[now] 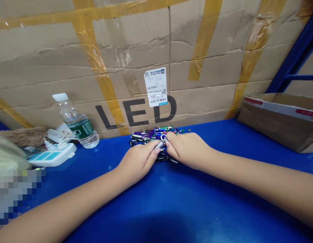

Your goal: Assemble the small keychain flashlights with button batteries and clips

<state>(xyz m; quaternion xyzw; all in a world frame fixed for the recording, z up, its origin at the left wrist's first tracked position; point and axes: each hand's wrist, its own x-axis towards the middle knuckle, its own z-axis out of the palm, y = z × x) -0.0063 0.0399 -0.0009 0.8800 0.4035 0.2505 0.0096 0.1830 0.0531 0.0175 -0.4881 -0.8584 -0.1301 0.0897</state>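
Observation:
A heap of small metal keychain lights (153, 135) in purple, green, blue and silver, with clip rings, lies on the blue shelf top (171, 202). Both hands meet over its front edge. My left hand (137, 163) pinches the silver barrel of one keychain light (159, 145) between its fingertips. My right hand (187, 150) holds the clip ring at that light's other end. The fingers and palms hide part of the heap.
A large taped cardboard carton (156, 50) printed LED stands behind the shelf. To the left are a water bottle (79, 123), a white power strip (52, 154), and a brown fuzzy object (24, 136). An open cardboard box (279, 121) sits at the right, beside a blue rack upright (294, 57).

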